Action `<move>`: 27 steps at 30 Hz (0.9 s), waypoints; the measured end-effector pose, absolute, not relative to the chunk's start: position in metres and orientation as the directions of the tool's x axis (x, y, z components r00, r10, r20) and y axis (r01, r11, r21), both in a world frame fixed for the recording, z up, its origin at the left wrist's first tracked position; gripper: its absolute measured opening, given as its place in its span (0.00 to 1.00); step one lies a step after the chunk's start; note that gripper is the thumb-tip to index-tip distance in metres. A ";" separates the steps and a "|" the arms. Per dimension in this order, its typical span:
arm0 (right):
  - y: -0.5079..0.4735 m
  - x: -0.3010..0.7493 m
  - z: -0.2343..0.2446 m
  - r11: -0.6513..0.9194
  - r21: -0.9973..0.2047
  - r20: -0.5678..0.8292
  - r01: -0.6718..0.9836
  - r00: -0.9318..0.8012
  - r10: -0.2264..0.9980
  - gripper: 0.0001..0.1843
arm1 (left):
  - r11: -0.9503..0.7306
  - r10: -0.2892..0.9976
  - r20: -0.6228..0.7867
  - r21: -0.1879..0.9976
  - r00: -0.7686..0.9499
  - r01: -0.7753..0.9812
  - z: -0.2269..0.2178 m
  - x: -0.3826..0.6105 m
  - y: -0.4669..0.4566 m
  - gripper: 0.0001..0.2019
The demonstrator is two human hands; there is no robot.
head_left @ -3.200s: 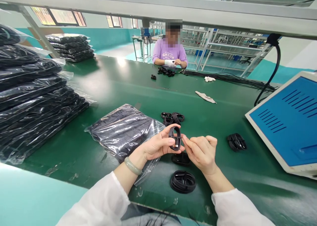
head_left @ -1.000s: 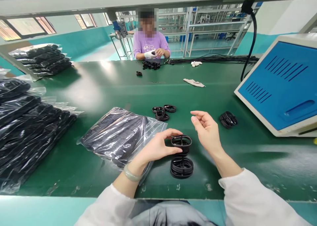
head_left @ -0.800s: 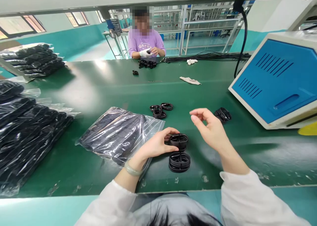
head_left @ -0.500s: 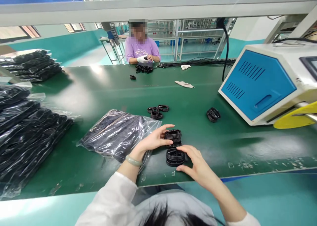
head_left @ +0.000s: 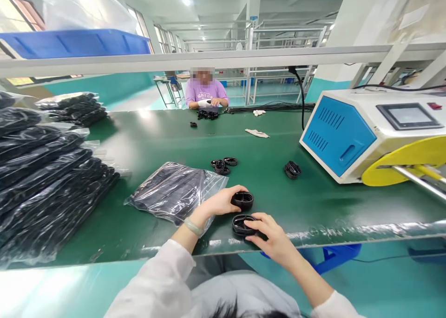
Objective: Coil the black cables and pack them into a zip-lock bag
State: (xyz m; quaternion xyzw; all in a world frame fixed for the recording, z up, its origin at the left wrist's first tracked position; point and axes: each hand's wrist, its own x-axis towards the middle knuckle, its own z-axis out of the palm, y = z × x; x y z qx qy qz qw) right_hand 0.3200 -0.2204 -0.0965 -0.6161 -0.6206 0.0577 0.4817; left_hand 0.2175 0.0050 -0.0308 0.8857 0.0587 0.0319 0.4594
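Two small stacks of coiled black cables stand near the front edge of the green belt table (head_left: 163, 137). My left hand (head_left: 219, 202) curls round the farther stack (head_left: 243, 200), fingers wrapped on its left side. My right hand (head_left: 270, 236) closes over the nearer stack (head_left: 240, 224), thumb and fingers on its right rim. Both stacks rest on the belt. Just left of my left wrist lies a clear plastic bag of black cables (head_left: 176, 191).
Loose cable coils lie at mid table (head_left: 221, 165) and to the right (head_left: 292, 169). A white and blue machine (head_left: 351, 134) with a yellow disc (head_left: 400, 162) stands right. Bagged cables pile up at left (head_left: 45, 169). A person in purple (head_left: 206, 93) works at the far end.
My left hand set the coil it held onto the farther stack. My right hand came down from mid air onto the nearer stack. The view tilted up and swung right.
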 end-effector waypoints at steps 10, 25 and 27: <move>-0.167 0.373 -0.051 0.304 -0.696 0.538 0.651 0.191 0.821 0.19 | -0.590 0.316 0.077 0.797 0.946 0.132 -0.048 0.203 -0.003 0.51; -0.157 0.373 -0.096 0.206 -0.750 0.371 0.628 0.142 0.918 0.32 | -0.472 0.855 0.161 0.635 0.492 0.612 -0.062 0.115 -0.057 0.08; -0.159 0.369 -0.091 0.169 -0.810 0.324 0.562 0.188 0.927 0.32 | -0.400 0.884 0.116 0.688 0.453 0.605 -0.060 0.115 -0.051 0.06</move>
